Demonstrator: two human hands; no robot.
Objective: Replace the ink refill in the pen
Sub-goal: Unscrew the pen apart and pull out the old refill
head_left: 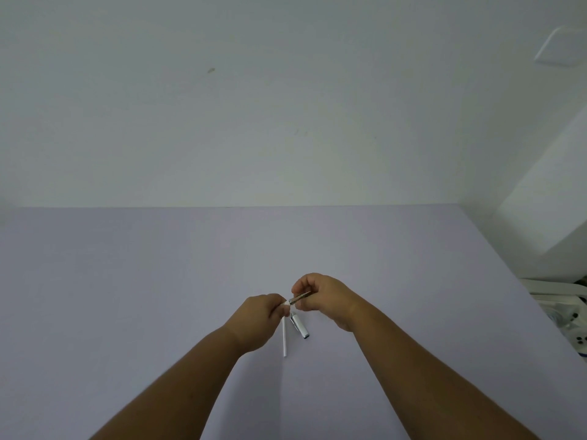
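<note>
My right hand (320, 296) pinches a short silver pen barrel (299, 298), held a little above the lilac table (158, 296). My left hand (260, 315) meets it from the left, its fingertips closed on a small white end at the barrel's mouth. Below the hands a thin white refill (285, 338) lies on the table, pointing toward me. Beside it on the right lies a silver pen part (299, 327) with a dark tip. What exactly the left fingers grip is too small to make out.
A pale wall rises behind the table's far edge. White equipment (565, 309) stands past the table's right edge, under a white slanted block (546, 201).
</note>
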